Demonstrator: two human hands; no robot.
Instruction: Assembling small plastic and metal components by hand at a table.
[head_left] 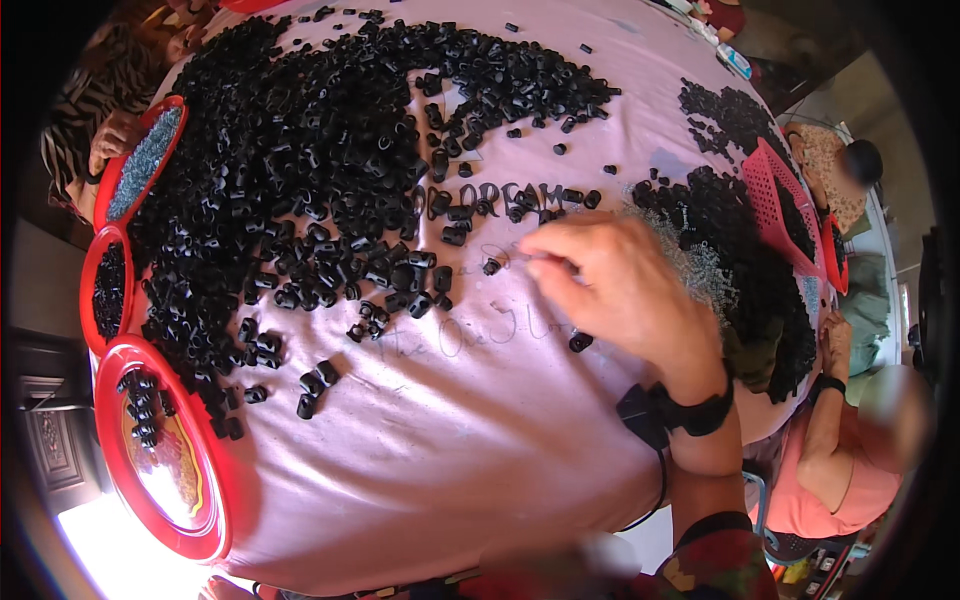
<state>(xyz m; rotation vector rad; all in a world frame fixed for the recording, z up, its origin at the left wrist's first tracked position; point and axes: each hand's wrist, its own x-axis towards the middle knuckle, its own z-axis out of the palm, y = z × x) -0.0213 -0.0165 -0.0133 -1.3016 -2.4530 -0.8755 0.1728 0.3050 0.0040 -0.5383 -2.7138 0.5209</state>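
My right hand [620, 285] reaches over the middle of the pink cloth [480, 440], its fingers curled and drawn together. What they hold, if anything, is hidden. Just left of its fingertips lies a small black plastic cap-like piece [491, 266], apart from the hand. Another black piece [580, 342] rests below the palm. A wide heap of such black pieces [290, 150] covers the left and far side of the table. Low at the left edge, a skin-coloured patch [225, 588] beside a dark band may be my left hand; its fingers cannot be made out.
Along the left edge stand a red plate [112, 440] with a few black pieces and red trays of black pieces [97, 290] and bluish clear bits [180, 125]. Rightward are clear bits [690, 255], a darker heap [770, 320] and a pink basket [765, 200]. Other people sit around.
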